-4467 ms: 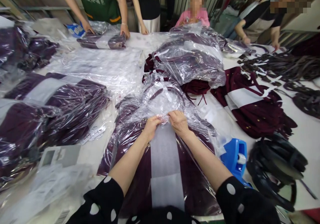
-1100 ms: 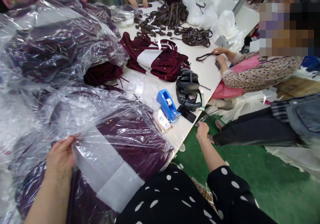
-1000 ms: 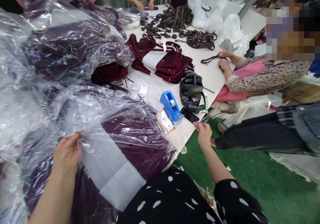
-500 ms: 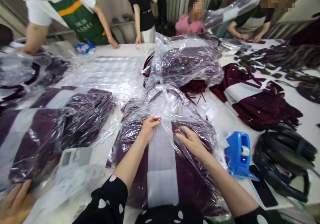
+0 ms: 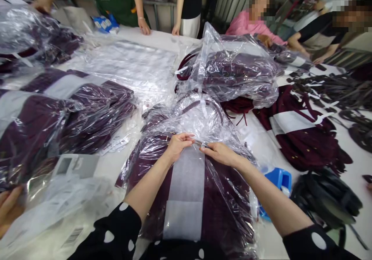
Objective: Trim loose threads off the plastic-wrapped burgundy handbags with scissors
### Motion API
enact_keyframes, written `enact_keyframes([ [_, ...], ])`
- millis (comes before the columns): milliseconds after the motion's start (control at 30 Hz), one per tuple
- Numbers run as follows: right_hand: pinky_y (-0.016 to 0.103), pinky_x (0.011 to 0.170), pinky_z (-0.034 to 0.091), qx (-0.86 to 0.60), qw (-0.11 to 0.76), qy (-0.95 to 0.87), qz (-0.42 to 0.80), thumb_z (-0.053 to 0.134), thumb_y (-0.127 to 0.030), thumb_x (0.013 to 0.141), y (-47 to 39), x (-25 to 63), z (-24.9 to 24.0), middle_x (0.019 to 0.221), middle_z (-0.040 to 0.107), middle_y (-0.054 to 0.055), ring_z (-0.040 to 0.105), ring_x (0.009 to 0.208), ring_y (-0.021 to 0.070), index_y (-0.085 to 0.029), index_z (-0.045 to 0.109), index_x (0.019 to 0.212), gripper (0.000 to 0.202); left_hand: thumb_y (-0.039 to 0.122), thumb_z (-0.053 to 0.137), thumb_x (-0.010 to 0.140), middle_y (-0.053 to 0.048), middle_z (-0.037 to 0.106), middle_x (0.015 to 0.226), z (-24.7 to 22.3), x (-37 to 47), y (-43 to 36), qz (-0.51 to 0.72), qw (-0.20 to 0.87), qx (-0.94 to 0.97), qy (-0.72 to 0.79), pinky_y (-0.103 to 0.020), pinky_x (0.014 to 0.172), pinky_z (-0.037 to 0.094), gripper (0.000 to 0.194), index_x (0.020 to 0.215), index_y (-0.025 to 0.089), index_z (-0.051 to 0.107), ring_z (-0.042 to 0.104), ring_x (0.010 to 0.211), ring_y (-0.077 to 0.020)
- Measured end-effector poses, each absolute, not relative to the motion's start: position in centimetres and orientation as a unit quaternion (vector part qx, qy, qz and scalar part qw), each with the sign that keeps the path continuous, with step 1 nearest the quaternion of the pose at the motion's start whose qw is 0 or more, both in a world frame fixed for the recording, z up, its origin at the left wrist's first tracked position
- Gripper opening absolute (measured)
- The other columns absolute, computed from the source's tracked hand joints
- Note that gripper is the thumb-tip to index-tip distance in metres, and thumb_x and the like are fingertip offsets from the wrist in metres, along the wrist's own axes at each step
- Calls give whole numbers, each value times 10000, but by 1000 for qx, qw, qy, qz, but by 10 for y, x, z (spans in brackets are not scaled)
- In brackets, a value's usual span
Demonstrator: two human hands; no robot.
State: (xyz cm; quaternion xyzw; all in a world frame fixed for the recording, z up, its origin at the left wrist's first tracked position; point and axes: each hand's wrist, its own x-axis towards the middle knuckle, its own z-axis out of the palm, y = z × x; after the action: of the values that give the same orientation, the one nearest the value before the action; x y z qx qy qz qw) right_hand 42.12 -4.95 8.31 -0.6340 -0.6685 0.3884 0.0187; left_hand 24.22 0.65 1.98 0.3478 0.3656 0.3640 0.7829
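A dark maroon bag (image 5: 223, 198) in clear plastic lies in front of me, with a pale wrap band (image 5: 186, 182) down its middle. My left hand (image 5: 181, 143) is closed in a pinch at the plastic, near the top of the band. Just right of it, my right hand (image 5: 216, 151) is closed around a small metal tool (image 5: 199, 143), whose tip reaches my left fingers. What kind of tool it is cannot be made out. The bag's curved handle (image 5: 200, 104) shows through the plastic beyond my hands.
Wrapped maroon bags lie left (image 5: 95, 109) and ahead (image 5: 238, 66). An unwrapped maroon bag (image 5: 308, 136), a blue tape dispenser (image 5: 280, 178) and black straps (image 5: 325, 198) are at the right. Another person's hand (image 5: 10, 209) is at the lower left; several people stand or sit across the table.
My right hand has moved left toward my left hand, and the metal tool now reaches my left fingers. The view has shifted, and the pink-clad person's arm now extends over the table.
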Motion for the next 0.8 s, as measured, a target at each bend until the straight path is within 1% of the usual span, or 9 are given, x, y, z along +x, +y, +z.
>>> enact_keyframes([
  [200, 231, 498, 287, -628, 15, -623, 466, 337, -625, 827, -38, 423, 87, 512, 442, -19, 407, 495, 103, -162, 503, 621, 534, 141, 735, 509, -16, 653, 688, 22, 243, 5, 367, 778, 355, 366, -222, 610, 403, 348, 855, 142, 695, 564, 620, -110],
  [500, 241, 482, 275, -623, -34, -604, 497, 338, -645, 813, -25, 418, 105, 449, 374, -29, 339, 437, 86, -162, 478, 568, 559, 141, 728, 517, -4, 651, 664, 21, 243, 6, 375, 776, 361, 357, -202, 606, 390, 342, 858, 146, 698, 555, 603, -91],
  [633, 235, 447, 243, -623, -42, -584, 519, 350, -649, 803, -25, 420, 111, 415, 330, -47, 293, 399, 72, -164, 471, 578, 549, 150, 738, 513, -16, 654, 679, 18, 242, 7, 378, 778, 356, 353, -219, 619, 403, 377, 888, 136, 694, 565, 619, -107],
  [800, 229, 427, 219, -624, -29, -573, 530, 350, -690, 774, -28, 422, 108, 401, 299, -62, 265, 387, 65, -166, 479, 588, 570, 163, 743, 519, -23, 656, 691, 16, 242, 7, 381, 777, 357, 351, -228, 631, 410, 396, 911, 136, 694, 571, 635, -116],
])
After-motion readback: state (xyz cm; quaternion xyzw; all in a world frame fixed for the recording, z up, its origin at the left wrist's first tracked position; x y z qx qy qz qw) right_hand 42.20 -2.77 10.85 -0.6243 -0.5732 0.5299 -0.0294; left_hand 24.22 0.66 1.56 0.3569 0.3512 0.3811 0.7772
